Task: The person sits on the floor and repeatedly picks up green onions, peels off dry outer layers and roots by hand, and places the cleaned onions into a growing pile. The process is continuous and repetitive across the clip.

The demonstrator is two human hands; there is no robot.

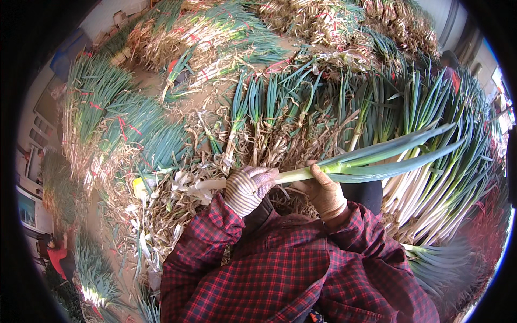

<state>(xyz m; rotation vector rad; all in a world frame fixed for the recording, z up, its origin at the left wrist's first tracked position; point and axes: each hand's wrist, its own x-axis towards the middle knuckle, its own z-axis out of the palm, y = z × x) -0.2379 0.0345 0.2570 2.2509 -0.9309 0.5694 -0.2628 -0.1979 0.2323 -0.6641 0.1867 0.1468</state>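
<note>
A long green onion (296, 175) lies across in front of me, its white root end to the left and its green leaves to the right. My left hand (248, 190), in a striped knit glove, is closed around the white stalk. In a beige glove, my right hand (326, 191) grips the same onion where the stalk turns into leaves, thumb on top. Cleaned onions with white stalks (416, 194) stand leaning in a dense row at my right. Onions with dry outer skins (258, 137) lie just beyond my hands.
Peeled skins and leaf scraps (177, 206) cover the ground at the left. Red-tied onion bundles (97, 97) are piled at the left and far side (194, 36). A person in red (57, 254) is at the lower left; another person (449, 66) is partly hidden at the upper right.
</note>
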